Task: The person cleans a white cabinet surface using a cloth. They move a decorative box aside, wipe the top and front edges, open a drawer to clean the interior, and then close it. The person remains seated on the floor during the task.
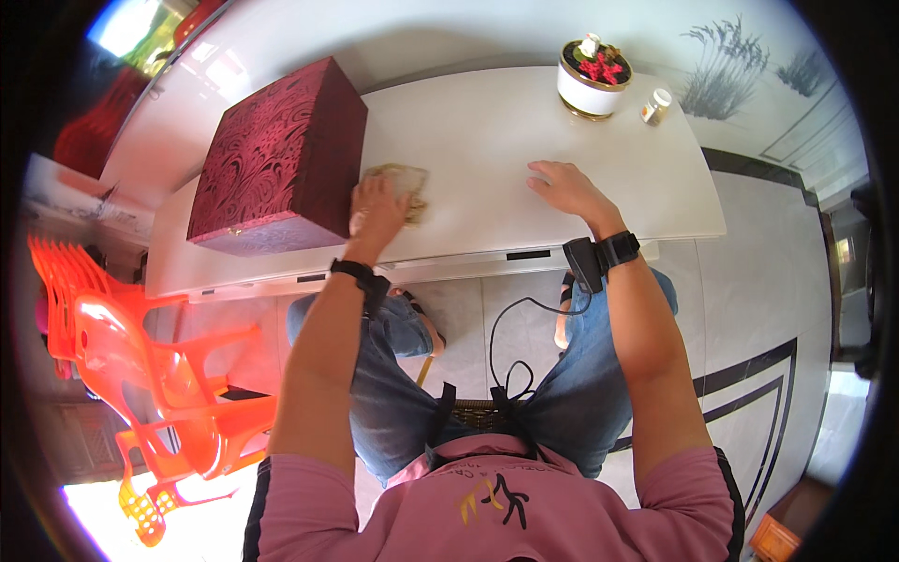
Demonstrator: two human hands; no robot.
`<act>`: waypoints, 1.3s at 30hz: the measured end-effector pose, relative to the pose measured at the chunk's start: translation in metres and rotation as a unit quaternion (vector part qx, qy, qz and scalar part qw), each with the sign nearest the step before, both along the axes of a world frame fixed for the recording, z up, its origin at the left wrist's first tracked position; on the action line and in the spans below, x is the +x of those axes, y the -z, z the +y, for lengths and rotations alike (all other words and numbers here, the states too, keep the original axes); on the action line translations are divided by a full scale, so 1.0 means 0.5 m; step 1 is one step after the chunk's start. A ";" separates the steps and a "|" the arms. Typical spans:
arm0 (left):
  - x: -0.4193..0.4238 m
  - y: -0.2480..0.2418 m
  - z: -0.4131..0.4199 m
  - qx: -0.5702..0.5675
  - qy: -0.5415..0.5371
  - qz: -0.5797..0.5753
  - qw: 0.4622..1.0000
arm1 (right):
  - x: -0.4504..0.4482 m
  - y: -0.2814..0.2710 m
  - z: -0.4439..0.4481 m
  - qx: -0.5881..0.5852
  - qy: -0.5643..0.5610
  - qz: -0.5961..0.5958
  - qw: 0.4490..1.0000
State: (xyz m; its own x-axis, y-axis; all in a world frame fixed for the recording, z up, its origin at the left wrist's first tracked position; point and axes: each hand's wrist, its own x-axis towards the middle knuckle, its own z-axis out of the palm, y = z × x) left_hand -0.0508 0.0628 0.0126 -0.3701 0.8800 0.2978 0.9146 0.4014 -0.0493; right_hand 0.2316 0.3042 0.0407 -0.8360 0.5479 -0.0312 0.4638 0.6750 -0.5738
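My left hand (378,208) lies on a crumpled, beige-patterned cloth (411,184) on the white tabletop (470,140), close beside the right side of a large dark-red patterned box (263,154). The fingers rest on the cloth's left part; whether they grip it is hard to tell. My right hand (567,188) is over the right half of the table, holding nothing, its thumb and fingers slightly apart. Black straps with small devices are on both wrists.
At the back right stand a white flowerpot (588,91) with red flowers and a small capped bottle (656,107). Orange plastic chairs (119,344) are stacked left of the table. A black cable (494,337) hangs from the right wrist device towards my lap.
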 end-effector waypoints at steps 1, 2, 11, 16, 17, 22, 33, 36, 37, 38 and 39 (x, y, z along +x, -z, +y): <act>-0.005 0.002 0.002 0.005 0.008 0.002 1.000 | 0.004 -0.004 0.001 0.004 0.003 -0.011 1.000; -0.006 0.001 0.000 -0.025 -0.006 -0.012 1.000 | 0.006 -0.008 0.001 0.009 0.009 -0.018 1.000; 0.122 0.027 -0.084 0.050 -0.029 -0.033 0.998 | -0.002 -0.048 -0.022 0.005 -0.006 -0.080 0.997; 0.102 0.038 -0.080 0.010 -0.019 -0.042 0.999 | -0.010 -0.037 -0.035 0.027 0.005 -0.063 0.998; 0.102 0.037 -0.079 0.024 -0.012 -0.034 0.999 | -0.009 -0.032 -0.040 0.047 0.004 -0.057 0.997; 0.103 0.019 -0.082 -0.035 -0.001 -0.049 0.998 | -0.011 -0.022 -0.051 0.093 -0.015 -0.026 0.995; 0.075 -0.053 -0.089 -0.096 0.083 -0.133 0.983 | 0.009 -0.113 -0.095 -0.019 0.028 -0.090 0.995; 0.063 -0.057 -0.089 -0.081 0.116 -0.136 0.981 | -0.004 -0.127 -0.137 0.009 0.054 -0.056 0.997; 0.059 -0.058 -0.090 -0.084 0.121 -0.139 0.979 | -0.007 -0.132 -0.153 0.017 0.064 -0.056 0.996; 0.056 -0.057 -0.090 -0.074 0.134 -0.131 0.979 | -0.009 -0.134 -0.170 0.015 0.078 -0.061 0.995; 0.054 -0.057 -0.093 -0.071 0.142 -0.129 0.979 | -0.009 -0.134 -0.190 0.010 0.081 -0.038 0.996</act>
